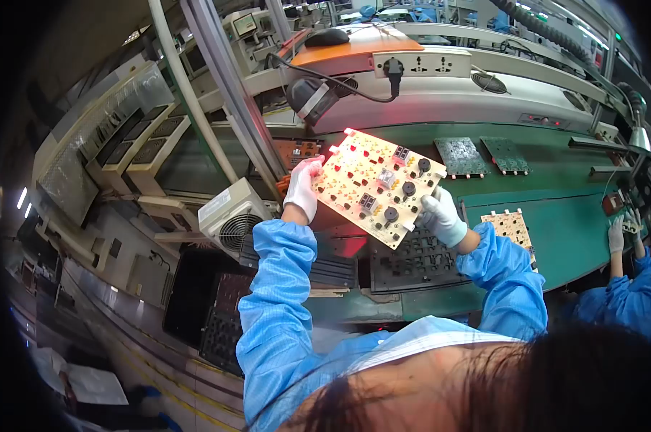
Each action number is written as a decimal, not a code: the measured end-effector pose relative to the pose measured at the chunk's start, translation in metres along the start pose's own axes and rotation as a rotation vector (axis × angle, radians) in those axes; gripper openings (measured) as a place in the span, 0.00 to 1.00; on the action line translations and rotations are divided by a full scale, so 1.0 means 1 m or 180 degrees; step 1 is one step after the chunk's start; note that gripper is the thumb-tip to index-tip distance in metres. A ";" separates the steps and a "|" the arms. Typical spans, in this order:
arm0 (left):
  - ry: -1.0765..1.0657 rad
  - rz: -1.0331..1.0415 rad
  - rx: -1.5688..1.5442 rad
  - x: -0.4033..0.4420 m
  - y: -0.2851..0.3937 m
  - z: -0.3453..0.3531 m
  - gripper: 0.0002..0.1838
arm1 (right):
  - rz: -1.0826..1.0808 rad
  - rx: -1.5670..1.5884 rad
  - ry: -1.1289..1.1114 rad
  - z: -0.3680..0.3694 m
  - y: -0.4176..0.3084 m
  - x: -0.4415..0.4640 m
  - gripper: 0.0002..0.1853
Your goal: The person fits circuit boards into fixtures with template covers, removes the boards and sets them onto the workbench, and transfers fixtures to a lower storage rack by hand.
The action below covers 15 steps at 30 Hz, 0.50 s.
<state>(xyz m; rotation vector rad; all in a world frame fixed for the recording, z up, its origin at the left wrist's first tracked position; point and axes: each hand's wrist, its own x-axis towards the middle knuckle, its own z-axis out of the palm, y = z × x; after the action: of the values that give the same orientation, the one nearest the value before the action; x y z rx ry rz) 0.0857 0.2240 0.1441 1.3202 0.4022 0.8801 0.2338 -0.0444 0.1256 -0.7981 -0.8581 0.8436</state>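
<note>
White-gloved left hand (304, 190) grips the circuit board (378, 191) at left, right hand (443, 217) clasps it at right; black scanner (312, 100) beyond, black tray (417, 263) nearer.

cream populated circuit board (373, 189), held aslant in mid-air

Room noted: yellow-striped grey floor (144, 322) at lower left, long green-topped workbench (563, 176) across centre and right, tall silver metal upright post (228, 79) left of centre, wrinkled clear plastic sheeting (134, 101) further left, slim white tube lights (21, 197) glowing at far left.
</note>
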 end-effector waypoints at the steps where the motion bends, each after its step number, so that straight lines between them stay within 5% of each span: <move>1: 0.0032 0.0087 0.0255 0.000 0.003 0.000 0.15 | -0.0028 -0.0002 0.0016 -0.001 0.000 0.000 0.30; 5: -0.0094 0.0458 0.0537 -0.004 0.008 -0.002 0.12 | 0.0001 0.0103 -0.0076 -0.001 -0.006 -0.001 0.24; 6: -0.0661 0.1633 0.1773 0.012 -0.019 -0.034 0.14 | 0.0072 0.0082 0.0009 -0.004 -0.002 0.000 0.22; 9: -0.0840 0.1909 0.2704 -0.012 -0.014 -0.054 0.12 | 0.0628 -0.0014 -0.0308 -0.024 0.002 0.004 0.20; 10: -0.1384 0.1325 0.2646 -0.016 -0.007 -0.061 0.11 | 0.0708 -0.0242 -0.0354 -0.024 0.003 0.001 0.22; 13: -0.0853 0.0415 0.3187 -0.074 0.031 -0.044 0.11 | 0.0780 -0.1133 -0.0411 -0.030 0.027 -0.003 0.23; 14: -0.0977 -0.0009 0.1765 -0.078 0.016 -0.066 0.14 | 0.0927 -0.1268 -0.0400 -0.027 0.034 -0.003 0.23; 15: -0.0669 0.0744 0.3244 -0.090 0.024 -0.066 0.13 | 0.1094 -0.1388 -0.0402 -0.026 0.044 -0.003 0.23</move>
<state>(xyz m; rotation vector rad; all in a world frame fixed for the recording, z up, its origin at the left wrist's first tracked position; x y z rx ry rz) -0.0254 0.2006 0.1312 2.4126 0.5670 0.7197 0.2425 -0.0339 0.0760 -1.3118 -1.0522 1.0315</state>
